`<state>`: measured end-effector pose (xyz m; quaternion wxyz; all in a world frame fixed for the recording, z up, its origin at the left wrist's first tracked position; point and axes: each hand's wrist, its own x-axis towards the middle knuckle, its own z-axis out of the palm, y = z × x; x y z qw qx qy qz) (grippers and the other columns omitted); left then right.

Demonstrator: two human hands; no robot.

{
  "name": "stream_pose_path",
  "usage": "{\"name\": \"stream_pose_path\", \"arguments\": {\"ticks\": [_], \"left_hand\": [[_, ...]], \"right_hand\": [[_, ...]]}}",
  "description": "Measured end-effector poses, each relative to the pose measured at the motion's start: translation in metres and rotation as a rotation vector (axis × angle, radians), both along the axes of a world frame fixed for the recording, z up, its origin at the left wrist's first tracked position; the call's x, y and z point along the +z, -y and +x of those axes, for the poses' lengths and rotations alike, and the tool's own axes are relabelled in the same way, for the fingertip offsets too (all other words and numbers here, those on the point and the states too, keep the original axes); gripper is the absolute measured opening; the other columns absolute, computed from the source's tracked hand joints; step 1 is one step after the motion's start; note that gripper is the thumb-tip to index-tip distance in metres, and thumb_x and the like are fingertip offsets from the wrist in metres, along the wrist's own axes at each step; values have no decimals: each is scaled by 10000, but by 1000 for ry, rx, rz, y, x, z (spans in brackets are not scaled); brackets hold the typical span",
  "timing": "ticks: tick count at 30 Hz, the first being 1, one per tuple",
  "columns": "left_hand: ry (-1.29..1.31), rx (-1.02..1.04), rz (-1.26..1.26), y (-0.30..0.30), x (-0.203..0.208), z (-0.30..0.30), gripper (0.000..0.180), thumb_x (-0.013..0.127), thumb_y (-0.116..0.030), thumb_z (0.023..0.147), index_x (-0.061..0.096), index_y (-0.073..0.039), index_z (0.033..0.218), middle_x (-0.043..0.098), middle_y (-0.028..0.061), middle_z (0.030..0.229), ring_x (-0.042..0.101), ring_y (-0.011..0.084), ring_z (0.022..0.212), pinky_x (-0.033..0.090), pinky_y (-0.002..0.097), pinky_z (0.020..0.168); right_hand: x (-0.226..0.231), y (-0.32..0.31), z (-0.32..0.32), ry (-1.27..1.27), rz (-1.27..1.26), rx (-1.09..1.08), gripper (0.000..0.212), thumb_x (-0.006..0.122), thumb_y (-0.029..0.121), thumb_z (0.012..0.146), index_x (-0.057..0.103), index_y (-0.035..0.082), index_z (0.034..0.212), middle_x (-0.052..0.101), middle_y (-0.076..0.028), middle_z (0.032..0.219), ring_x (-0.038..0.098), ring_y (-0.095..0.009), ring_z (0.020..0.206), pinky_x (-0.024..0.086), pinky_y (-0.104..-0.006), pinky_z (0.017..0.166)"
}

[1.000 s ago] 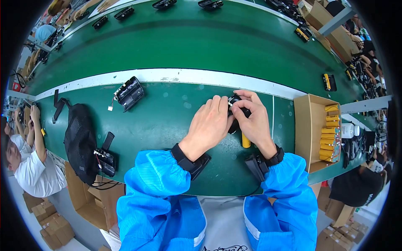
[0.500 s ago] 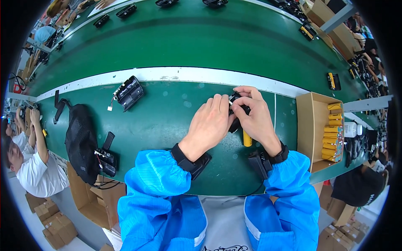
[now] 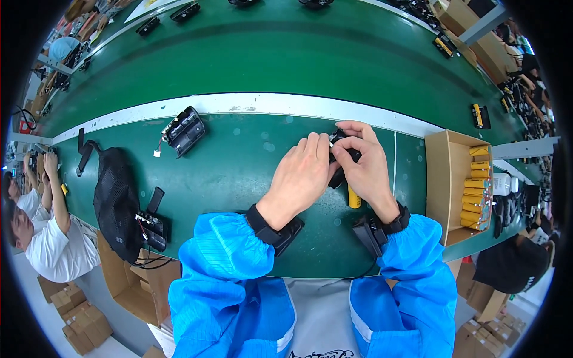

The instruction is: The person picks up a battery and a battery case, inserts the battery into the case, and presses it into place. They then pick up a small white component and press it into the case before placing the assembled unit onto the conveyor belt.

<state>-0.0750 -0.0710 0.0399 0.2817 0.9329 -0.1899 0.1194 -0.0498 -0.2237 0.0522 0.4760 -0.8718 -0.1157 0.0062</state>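
Note:
Both of my hands are together over a black plastic housing [image 3: 337,177], which they largely cover. My left hand [image 3: 303,173] lies along its left side, fingers pressed together and closed on it. My right hand [image 3: 368,170] is curled, thumb and index finger pinching at the housing's upper part; what the fingertips touch is too small to make out. A yellow cylindrical battery [image 3: 354,198] shows just below the housing, beside my right palm; whether it is attached cannot be seen. Each wrist wears a black strap with a black device [image 3: 368,234] by it.
On the green table, another black housing [image 3: 186,132] with a white connector lies at the left, beyond a black mesh bag [image 3: 116,206] and a third housing [image 3: 154,231]. A cardboard box [image 3: 437,191] of yellow batteries stands right. Several housings sit across the white rail [image 3: 250,102]. Co-workers are at both sides.
The view has shifted slightly. My hands keep nearly the same grip and place on the black plastic housing, with only a small movement of the fingers.

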Motion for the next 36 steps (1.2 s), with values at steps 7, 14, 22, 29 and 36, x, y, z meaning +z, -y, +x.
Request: {"name": "stream_pose_path", "arguments": {"ticks": [7,14,22,29,36], "left_hand": [[-13,3,-1,2,-1,0,372,674,-168,853,513,55,1104,542,139,934,600,276,858,517,366,709],[-63,29,-8,7,1,-4,396,678,-173,849,503,57,1120,551,150,948,602,295,876,520,379,712],[-76,120,-44,12,3,-8,441,666,-168,842,478,84,1151,551,186,960,593,340,871,512,418,718],[-70,88,-16,18,8,-19,455,643,-150,841,458,113,1163,541,209,962,590,355,865,503,434,717],[-110,86,-1,32,11,-29,475,643,-145,846,441,133,1175,537,219,956,590,363,860,501,438,715]], "right_hand": [[4,-10,-5,-6,-15,-121,48,693,25,788,721,17,826,614,-90,1227,535,-272,1151,424,-375,986],[5,-5,-2,-67,-61,-118,134,710,56,792,723,40,924,619,-87,1218,525,-239,1146,423,-342,970],[9,40,-58,-177,131,-196,413,753,95,802,624,76,1194,619,-94,1202,568,-180,1003,468,-294,790],[30,55,-44,37,-426,74,419,678,-68,743,628,81,1132,642,-67,982,575,-251,885,494,-341,733],[30,50,-36,273,-522,-76,351,638,-114,705,660,72,1003,640,-81,946,564,-295,864,500,-394,729]]}}
